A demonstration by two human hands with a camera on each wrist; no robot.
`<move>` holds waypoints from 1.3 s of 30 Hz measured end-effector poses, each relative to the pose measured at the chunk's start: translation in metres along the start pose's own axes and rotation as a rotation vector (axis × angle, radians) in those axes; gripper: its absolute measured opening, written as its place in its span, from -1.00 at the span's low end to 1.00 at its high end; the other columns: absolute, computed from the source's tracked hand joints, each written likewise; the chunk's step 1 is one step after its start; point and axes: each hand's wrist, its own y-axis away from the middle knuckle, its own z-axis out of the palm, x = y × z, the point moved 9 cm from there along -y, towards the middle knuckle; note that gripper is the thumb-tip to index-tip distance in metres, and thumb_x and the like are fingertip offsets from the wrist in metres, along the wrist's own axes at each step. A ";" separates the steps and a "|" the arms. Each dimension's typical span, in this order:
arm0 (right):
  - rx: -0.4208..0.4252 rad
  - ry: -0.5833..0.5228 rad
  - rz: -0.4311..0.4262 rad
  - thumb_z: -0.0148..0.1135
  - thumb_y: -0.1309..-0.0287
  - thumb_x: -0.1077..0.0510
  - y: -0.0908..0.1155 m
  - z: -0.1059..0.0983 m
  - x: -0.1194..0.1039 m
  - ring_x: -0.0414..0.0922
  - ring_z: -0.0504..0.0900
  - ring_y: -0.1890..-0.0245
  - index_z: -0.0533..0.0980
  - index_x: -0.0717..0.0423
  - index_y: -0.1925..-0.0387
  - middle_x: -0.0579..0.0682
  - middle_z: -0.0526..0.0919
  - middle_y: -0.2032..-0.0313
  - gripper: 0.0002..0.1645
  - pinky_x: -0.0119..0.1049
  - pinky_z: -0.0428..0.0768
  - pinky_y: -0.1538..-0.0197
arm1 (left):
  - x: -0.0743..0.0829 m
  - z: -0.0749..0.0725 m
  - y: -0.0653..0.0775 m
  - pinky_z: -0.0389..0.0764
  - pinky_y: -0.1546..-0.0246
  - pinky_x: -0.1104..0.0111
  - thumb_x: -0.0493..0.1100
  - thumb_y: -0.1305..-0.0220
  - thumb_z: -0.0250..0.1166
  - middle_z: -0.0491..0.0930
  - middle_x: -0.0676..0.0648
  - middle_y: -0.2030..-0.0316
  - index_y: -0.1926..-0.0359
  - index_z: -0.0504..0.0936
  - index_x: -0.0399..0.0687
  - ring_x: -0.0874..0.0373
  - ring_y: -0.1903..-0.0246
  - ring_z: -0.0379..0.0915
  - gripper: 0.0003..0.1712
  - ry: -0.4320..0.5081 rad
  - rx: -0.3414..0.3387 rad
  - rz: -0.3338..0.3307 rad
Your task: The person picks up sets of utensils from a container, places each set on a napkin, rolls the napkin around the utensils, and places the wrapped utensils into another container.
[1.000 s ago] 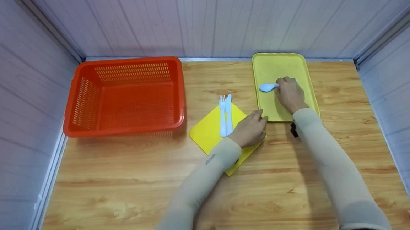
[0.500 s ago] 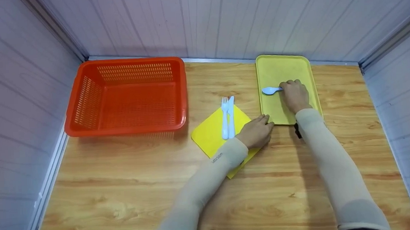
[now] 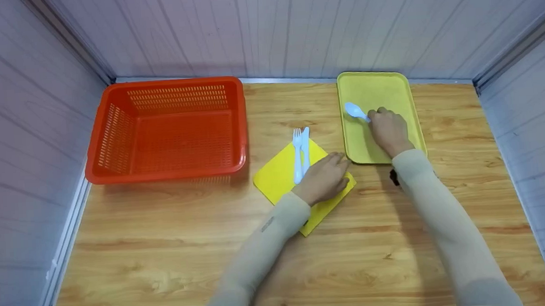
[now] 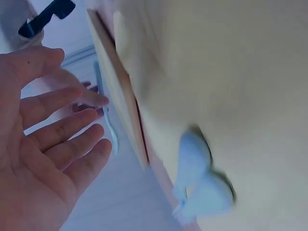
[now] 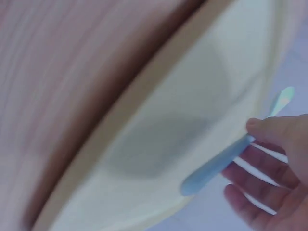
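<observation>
Over the yellow tray [image 3: 362, 150], the right hand [image 3: 389, 129] pinches a light-blue spoon [image 3: 354, 111] by its handle, bowl pointing back and left. The right wrist view shows the thumb and fingers on the spoon [image 5: 211, 168] and its shadow on the tray. The left hand [image 3: 323, 178] is over the right part of a yellow napkin [image 3: 274, 174], near the tray's front corner. Its fingers are spread and its palm holds nothing in the left wrist view. A light-blue fork [image 3: 297, 156] and knife [image 3: 306, 151] lie side by side on the napkin, left of that hand.
A red plastic basket [image 3: 167, 173] stands at the back left of the wooden table [image 3: 165, 259]. Pale panel walls [image 3: 265, 30] enclose the table at the back and both sides.
The spoon has turned, its bowl swinging from pointing left to pointing back and left. The left hand has drawn a little left from the tray's corner. The view has shifted slightly.
</observation>
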 end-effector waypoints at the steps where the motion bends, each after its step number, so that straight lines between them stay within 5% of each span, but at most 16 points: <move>1: 0.002 -0.024 0.007 0.20 -0.32 0.31 0.003 -0.003 -0.005 0.29 0.64 0.36 0.60 0.41 0.14 0.36 0.60 0.30 -0.81 0.17 0.62 0.37 | -0.005 -0.002 0.006 0.16 -0.40 0.29 0.01 -0.49 0.11 0.34 -0.20 -0.38 -0.36 0.45 -0.16 -0.04 -0.38 0.22 -0.45 0.003 0.007 -0.016; 11: -0.002 -0.252 0.066 0.21 -0.32 0.25 0.030 -0.016 -0.058 0.13 0.56 0.48 0.57 0.40 0.28 0.25 0.54 0.41 -0.80 0.03 0.59 0.42 | -0.051 -0.008 0.076 0.35 -0.30 0.15 -0.04 -0.45 0.17 0.41 -0.25 -0.30 -0.27 0.51 -0.23 -0.10 -0.30 0.31 -0.50 0.085 0.125 -0.160; 18: -0.098 -0.404 0.163 0.20 -0.29 0.23 0.036 0.006 -0.089 -0.03 0.53 0.53 0.53 0.29 0.38 0.13 0.52 0.48 -0.82 -0.20 0.56 0.50 | -0.081 0.011 0.117 0.33 -0.31 0.03 -0.01 -0.44 0.19 0.32 -0.28 -0.37 -0.35 0.45 -0.22 -0.17 -0.35 0.22 -0.42 0.132 -0.006 -0.333; 21: -0.136 -0.441 0.189 0.20 -0.28 0.22 0.038 0.017 -0.102 -0.09 0.52 0.55 0.53 0.24 0.41 0.08 0.53 0.50 -0.83 -0.29 0.53 0.52 | -0.088 0.016 0.123 0.34 -0.29 0.00 -0.03 -0.43 0.20 0.31 -0.29 -0.36 -0.34 0.46 -0.24 -0.19 -0.35 0.20 -0.43 0.128 -0.039 -0.377; 28: -0.205 -0.502 0.237 0.19 -0.30 0.18 0.039 0.035 -0.121 -0.16 0.52 0.62 0.52 0.20 0.43 0.03 0.53 0.53 -0.81 -0.36 0.47 0.59 | -0.087 0.018 0.122 0.42 -0.22 -0.01 -0.09 -0.35 0.27 0.37 -0.34 -0.27 -0.23 0.53 -0.30 -0.25 -0.27 0.27 -0.47 0.066 -0.042 -0.368; 39: -0.176 -0.507 0.192 0.19 -0.33 0.16 0.039 0.044 -0.133 -0.16 0.47 0.64 0.53 0.20 0.45 0.02 0.52 0.58 -0.76 -0.33 0.44 0.58 | -0.090 0.025 0.121 0.31 -0.31 0.01 -0.08 -0.38 0.26 0.28 -0.30 -0.36 -0.34 0.44 -0.26 -0.21 -0.34 0.17 -0.40 0.135 -0.119 -0.425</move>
